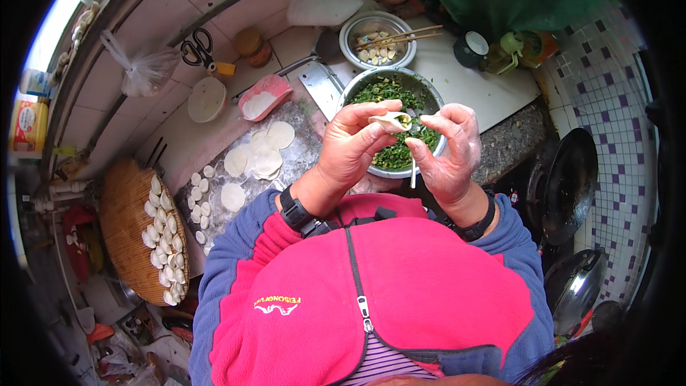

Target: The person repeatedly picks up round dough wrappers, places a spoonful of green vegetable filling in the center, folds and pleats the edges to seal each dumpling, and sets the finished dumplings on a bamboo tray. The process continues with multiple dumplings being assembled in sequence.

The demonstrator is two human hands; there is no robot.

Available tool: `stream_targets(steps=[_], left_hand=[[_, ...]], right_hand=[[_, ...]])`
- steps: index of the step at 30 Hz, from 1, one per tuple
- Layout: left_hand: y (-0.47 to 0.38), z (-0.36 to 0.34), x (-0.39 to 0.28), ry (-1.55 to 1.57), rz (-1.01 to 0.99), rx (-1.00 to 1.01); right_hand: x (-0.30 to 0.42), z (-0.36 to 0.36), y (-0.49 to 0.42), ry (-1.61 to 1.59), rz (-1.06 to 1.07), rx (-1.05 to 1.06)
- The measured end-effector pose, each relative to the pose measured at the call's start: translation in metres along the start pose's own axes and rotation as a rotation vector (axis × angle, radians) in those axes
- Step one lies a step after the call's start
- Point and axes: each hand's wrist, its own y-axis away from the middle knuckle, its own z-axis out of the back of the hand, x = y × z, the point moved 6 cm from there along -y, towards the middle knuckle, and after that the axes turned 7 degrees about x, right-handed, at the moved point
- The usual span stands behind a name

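Note:
Between the thumb and fingers of my left hand (345, 145) is a partly folded dumpling (392, 121), its right end gaping with green and yellow filling visible inside. My right hand (451, 147) is just to the right, thumb and fingers apart, floury and holding nothing. Both hands are above a metal bowl (437, 94) of chopped green filling (383, 91). A spoon (413, 174) rests in that bowl, its handle over the near rim. Left of my hands, several round dough wrappers (262, 153) overlap on a floured board (214, 193), beside small dough pieces (199, 193).
A round woven tray (126, 225) at left bears rows of finished dumplings (166, 241). Behind are a pink scoop (266, 96) of flour, a cleaver (321, 88), and a steel bowl (348, 37) with chopsticks (412, 36) across it. A black wok (571, 187) stands at right.

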Motion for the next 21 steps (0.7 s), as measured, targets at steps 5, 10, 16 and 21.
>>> stream_targets(steps=[5,10,16,21], left_hand=[[0.002,0.002,0.002,0.017,-0.026,0.025],[0.001,-0.002,0.002,-0.037,-0.061,0.061],[0.002,-0.005,0.002,-0.132,-0.037,0.061],[0.002,-0.004,0.003,-0.123,-0.030,0.057]], right_hand=[[0.003,-0.002,0.001,0.006,-0.015,-0.011],[0.011,-0.004,-0.001,0.113,0.086,0.011],[0.010,-0.002,-0.004,0.085,0.074,0.027],[0.010,-0.002,-0.003,0.022,0.075,0.029]])
